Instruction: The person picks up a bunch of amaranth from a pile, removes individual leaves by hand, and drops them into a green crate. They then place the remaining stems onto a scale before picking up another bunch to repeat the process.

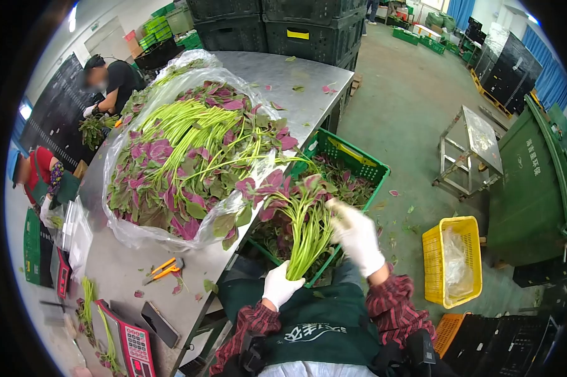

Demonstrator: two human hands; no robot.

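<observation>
My left hand (282,286), in a white glove, is closed around the lower stems of a bunch of red amaranth (308,235). Its green stems fan upward into purple and green leaves. Just right of the bunch is my right hand (357,239), also gloved and blurred by motion, its fingers stretched toward the stems; I see nothing held in it. Beneath the bunch stands a green crate (378,179) with more leafy greens inside. On the metal table to the left, a large open plastic bag (117,210) holds a heap of the same amaranth.
Orange-handled cutters (164,270), a phone (160,323) and a red scale (136,349) lie on the table (233,63). Black crates (308,38) are stacked at its far end. Rightward stand a yellow basket (431,264), a cart (472,144) and a green bin (528,188). Two people work at left.
</observation>
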